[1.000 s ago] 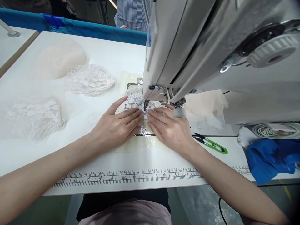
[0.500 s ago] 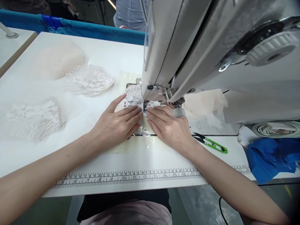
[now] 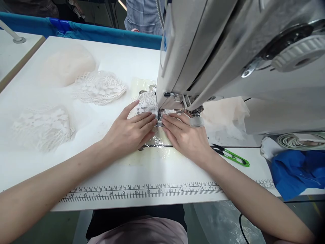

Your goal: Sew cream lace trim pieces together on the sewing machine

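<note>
Pressing flat on a white lace piece point(image 3: 144, 104), the left hand point(image 3: 129, 134) and right hand point(image 3: 186, 137) lie palm-down with fingers outstretched, gripping nothing, fingertips nearly meeting at the needle. The sewing machine point(image 3: 228, 57) looms above and hides the lace's far edge. Green thread snips point(image 3: 232, 156) lie just right of the right wrist; more lace cups point(image 3: 100, 87) rest to the left.

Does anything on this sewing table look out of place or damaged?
Nothing stands out. The left hand and right hand lie flat on the lace piece under the sewing machine. The green snips lie near the right hand. A blue cloth sits crumpled at the right edge of the table.
</note>
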A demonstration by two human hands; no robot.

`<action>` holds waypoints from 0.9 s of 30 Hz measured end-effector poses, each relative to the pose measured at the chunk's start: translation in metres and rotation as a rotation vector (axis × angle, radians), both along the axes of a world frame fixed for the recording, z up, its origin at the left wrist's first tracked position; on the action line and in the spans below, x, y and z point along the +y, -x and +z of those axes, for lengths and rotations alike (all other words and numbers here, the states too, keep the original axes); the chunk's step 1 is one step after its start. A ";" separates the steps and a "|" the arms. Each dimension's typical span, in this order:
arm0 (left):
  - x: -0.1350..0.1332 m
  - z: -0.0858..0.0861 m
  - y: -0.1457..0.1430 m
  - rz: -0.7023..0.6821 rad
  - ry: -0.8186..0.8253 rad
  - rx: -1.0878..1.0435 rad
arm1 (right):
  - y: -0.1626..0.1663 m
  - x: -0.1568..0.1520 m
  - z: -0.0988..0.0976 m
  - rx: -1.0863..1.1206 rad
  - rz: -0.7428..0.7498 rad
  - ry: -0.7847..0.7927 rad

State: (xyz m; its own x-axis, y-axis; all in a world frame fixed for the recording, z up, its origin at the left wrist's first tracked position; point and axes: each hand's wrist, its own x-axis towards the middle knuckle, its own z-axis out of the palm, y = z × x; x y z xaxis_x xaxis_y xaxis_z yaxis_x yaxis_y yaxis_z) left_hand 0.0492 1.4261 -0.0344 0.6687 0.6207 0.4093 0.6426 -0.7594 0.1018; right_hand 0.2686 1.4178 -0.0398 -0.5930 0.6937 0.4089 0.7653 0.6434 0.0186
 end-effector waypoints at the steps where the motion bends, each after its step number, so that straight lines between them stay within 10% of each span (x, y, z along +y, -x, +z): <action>1: 0.000 0.000 0.000 0.002 0.004 -0.001 | 0.000 0.000 0.000 -0.004 -0.004 -0.002; 19: -0.008 0.014 0.016 0.017 -0.312 0.070 | 0.003 -0.012 0.014 0.024 0.111 -0.080; 27: 0.003 0.007 0.011 -0.066 -0.043 -0.013 | 0.008 -0.016 0.013 0.038 0.142 0.138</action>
State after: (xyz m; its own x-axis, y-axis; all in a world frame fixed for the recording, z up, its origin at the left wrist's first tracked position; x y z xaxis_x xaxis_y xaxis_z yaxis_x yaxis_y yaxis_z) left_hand 0.0382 1.4286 -0.0272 0.7021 0.5569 0.4437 0.5898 -0.8040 0.0758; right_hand 0.2605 1.4017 -0.0267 -0.6747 0.6554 0.3395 0.6656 0.7391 -0.1040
